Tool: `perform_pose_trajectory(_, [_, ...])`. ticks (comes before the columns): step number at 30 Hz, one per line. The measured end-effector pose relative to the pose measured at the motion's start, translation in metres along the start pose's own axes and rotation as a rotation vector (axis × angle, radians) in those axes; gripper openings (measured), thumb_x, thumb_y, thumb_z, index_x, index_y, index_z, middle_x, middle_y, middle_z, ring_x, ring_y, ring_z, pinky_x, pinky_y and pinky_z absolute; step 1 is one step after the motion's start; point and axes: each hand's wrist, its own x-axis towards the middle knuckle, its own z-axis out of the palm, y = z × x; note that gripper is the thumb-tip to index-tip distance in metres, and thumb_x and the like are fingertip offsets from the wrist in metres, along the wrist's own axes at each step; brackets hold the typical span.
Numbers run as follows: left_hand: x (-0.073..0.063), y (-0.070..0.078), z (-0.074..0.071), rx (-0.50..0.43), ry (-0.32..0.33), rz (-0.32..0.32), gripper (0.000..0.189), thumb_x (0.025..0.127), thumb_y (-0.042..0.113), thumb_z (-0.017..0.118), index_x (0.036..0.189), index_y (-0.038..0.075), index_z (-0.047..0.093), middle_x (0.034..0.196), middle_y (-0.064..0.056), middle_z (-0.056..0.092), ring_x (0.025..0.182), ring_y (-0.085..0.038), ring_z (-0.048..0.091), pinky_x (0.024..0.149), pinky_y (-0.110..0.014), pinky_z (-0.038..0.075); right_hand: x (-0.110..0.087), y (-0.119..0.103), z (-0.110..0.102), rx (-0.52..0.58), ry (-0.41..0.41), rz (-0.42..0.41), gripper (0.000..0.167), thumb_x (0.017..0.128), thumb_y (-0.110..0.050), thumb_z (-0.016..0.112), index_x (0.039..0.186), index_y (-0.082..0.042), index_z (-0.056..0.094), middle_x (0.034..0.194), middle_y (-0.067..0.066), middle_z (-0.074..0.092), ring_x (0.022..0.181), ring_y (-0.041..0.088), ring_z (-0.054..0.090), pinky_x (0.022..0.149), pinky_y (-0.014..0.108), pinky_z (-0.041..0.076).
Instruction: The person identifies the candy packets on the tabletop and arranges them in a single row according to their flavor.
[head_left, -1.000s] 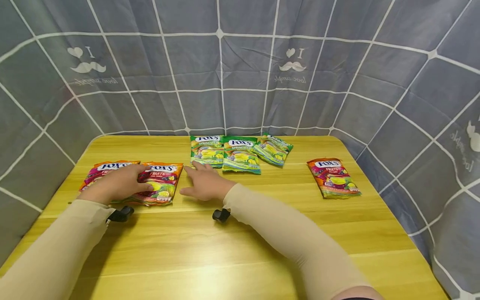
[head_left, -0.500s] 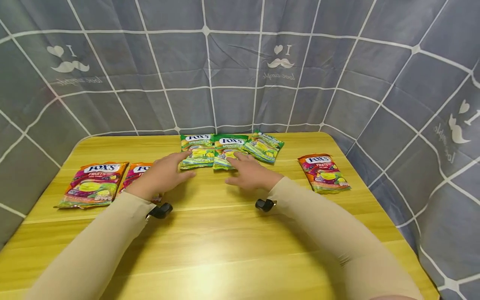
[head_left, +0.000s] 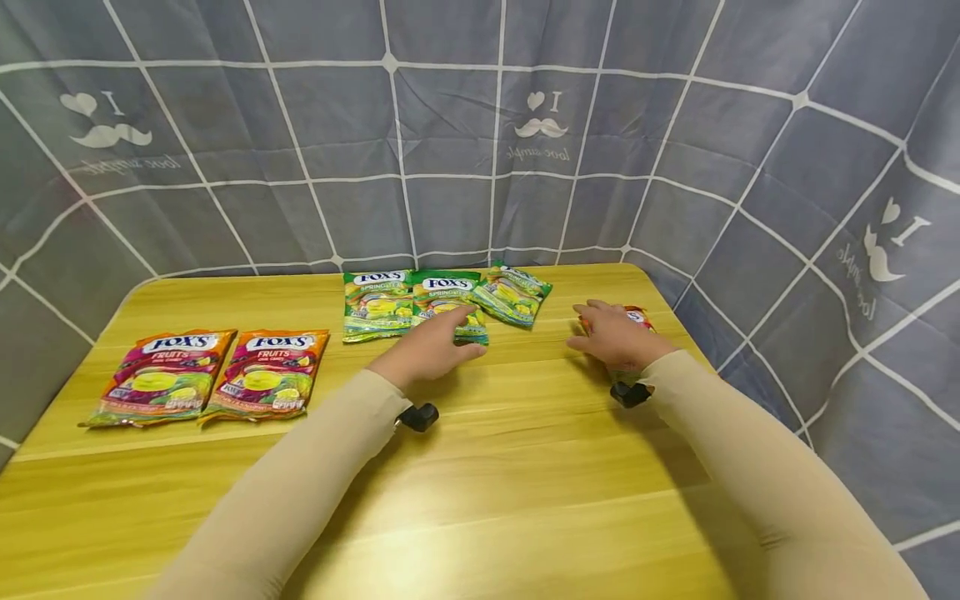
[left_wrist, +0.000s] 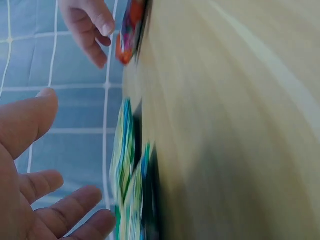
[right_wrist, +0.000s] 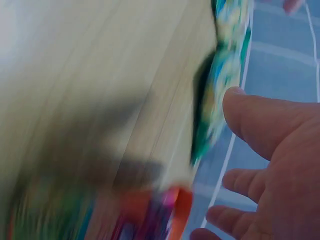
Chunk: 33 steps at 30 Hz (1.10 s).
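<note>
My left hand (head_left: 429, 348), fingers spread and holding nothing, hovers over the lower part of the middle green Fox's Spring Tea candy bag (head_left: 446, 285). Beside it lie another green bag (head_left: 377, 310) on the left and a tilted green one (head_left: 512, 294) on the right. Over at the right, my right hand (head_left: 617, 337) is above a red-orange Fox's Fruits candy bag (head_left: 640, 317) and hides most of it. In the right wrist view, loosely extended fingers (right_wrist: 240, 220) show apart from that bag (right_wrist: 150, 215).
Two more Fox's Fruits bags, an outer one (head_left: 161, 379) and an inner one (head_left: 264, 375), lie side by side on the left of the wooden table (head_left: 465, 483). A grey checked curtain (head_left: 450, 125) stands along the back and sides.
Both hands have swept rightward: the left from the Fruits bags to the green bags, the right past the green bags to the far Fruits bag. The head view has turned right.
</note>
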Motion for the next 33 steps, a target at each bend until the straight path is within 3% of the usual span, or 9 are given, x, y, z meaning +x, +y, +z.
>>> perform_pose_trajectory(5, [0.016,0.020,0.023,-0.027,-0.043,0.011,0.084,0.102,0.048,0.067,0.169,0.016,0.026,0.163,-0.012,0.048,0.153,-0.033,0.043,0.126,-0.052,0.035,-0.014,0.037,-0.007,-0.025,-0.012,0.064,0.083,0.105,-0.042,0.060,0.164,0.005,0.026,0.166,0.037,0.027,0.152,0.058,0.027,0.126,0.070,0.021])
perform_pose_trajectory(9, [0.028,0.038,0.041,-0.039,-0.078,0.038,0.084,0.102,0.047,0.067,0.169,0.018,0.026,0.165,-0.011,0.046,0.153,-0.031,0.043,0.126,-0.049,0.035,-0.027,0.064,-0.013,0.007,-0.054,0.101,0.082,0.106,-0.038,0.061,0.164,0.006,0.024,0.161,0.038,0.034,0.146,0.055,0.039,0.121,0.068,0.032])
perform_pose_trajectory(15, [0.047,0.065,0.069,-0.044,-0.126,0.065,0.083,0.103,0.047,0.067,0.169,0.018,0.026,0.168,-0.009,0.043,0.155,-0.027,0.042,0.127,-0.044,0.035,-0.046,0.088,-0.016,-0.028,-0.120,0.107,0.077,0.105,-0.030,0.060,0.162,0.009,0.026,0.156,0.040,0.041,0.141,0.057,0.045,0.116,0.068,0.038])
perform_pose_trajectory(20, [0.060,0.085,0.089,0.011,-0.143,0.074,0.082,0.102,0.051,0.065,0.168,0.019,0.029,0.167,-0.004,0.045,0.154,-0.024,0.043,0.127,-0.043,0.035,-0.054,0.094,-0.017,-0.016,-0.126,0.097,0.079,0.104,-0.030,0.062,0.162,0.009,0.026,0.158,0.041,0.037,0.142,0.060,0.041,0.116,0.070,0.036])
perform_pose_trajectory(24, [0.069,0.098,0.105,0.069,-0.156,0.078,0.082,0.101,0.055,0.065,0.167,0.020,0.031,0.163,0.000,0.050,0.153,-0.023,0.045,0.127,-0.049,0.034,-0.055,0.095,-0.018,-0.006,-0.132,0.104,0.082,0.102,-0.028,0.067,0.162,0.009,0.026,0.155,0.041,0.041,0.135,0.057,0.049,0.113,0.070,0.039])
perform_pose_trajectory(29, [0.079,0.107,0.123,0.117,-0.185,0.069,0.084,0.099,0.060,0.064,0.168,0.024,0.030,0.164,0.004,0.049,0.153,-0.021,0.044,0.124,-0.052,0.034,-0.053,0.094,-0.019,0.000,-0.145,0.109,0.087,0.098,-0.028,0.073,0.162,0.008,0.027,0.152,0.041,0.044,0.131,0.053,0.053,0.112,0.069,0.041])
perform_pose_trajectory(33, [0.081,0.112,0.127,0.156,-0.207,0.062,0.084,0.099,0.062,0.064,0.167,0.026,0.032,0.166,0.005,0.046,0.154,-0.022,0.043,0.123,-0.051,0.034,-0.052,0.088,-0.022,0.013,-0.146,0.104,0.090,0.095,-0.028,0.076,0.162,0.008,0.027,0.152,0.042,0.044,0.136,0.058,0.049,0.113,0.071,0.039])
